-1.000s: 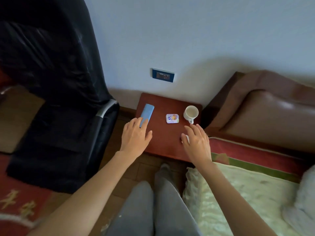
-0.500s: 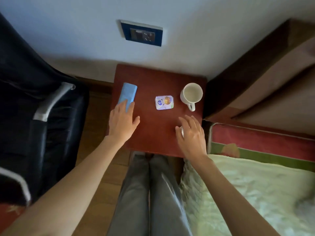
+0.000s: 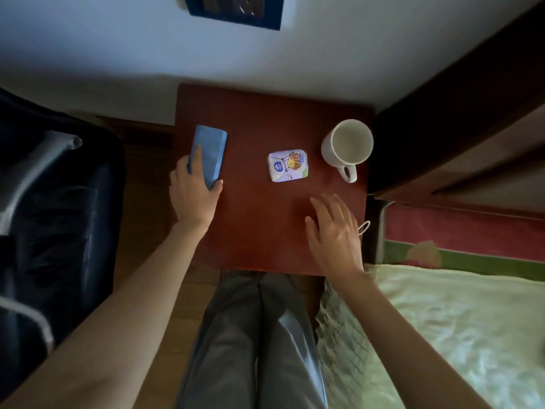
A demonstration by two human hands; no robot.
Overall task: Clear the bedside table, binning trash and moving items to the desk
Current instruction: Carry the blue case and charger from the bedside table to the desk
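A red-brown bedside table (image 3: 259, 225) stands against the wall. Near its left edge lies a light blue case (image 3: 209, 153), and my left hand (image 3: 193, 190) has closed its fingers and thumb around the case's near end. At the middle sits a small printed tissue pack (image 3: 287, 165). An empty white mug (image 3: 348, 147) stands upright at the right, handle toward me. My right hand (image 3: 334, 231) hovers open, fingers spread, over the table's near right part. A thin white loop (image 3: 364, 227) pokes out beside it; what lies under the hand is hidden.
A black office chair (image 3: 56, 208) with a silver armrest stands left of the table. The bed's dark headboard (image 3: 460, 119) and pale green bedding (image 3: 442, 329) are on the right. A blue wall socket (image 3: 236, 8) sits above the table. My legs are below the table's near edge.
The view has come closer and more overhead. My left hand has gone from resting at the blue case's end to gripping it. My right hand stays spread over the near right part.
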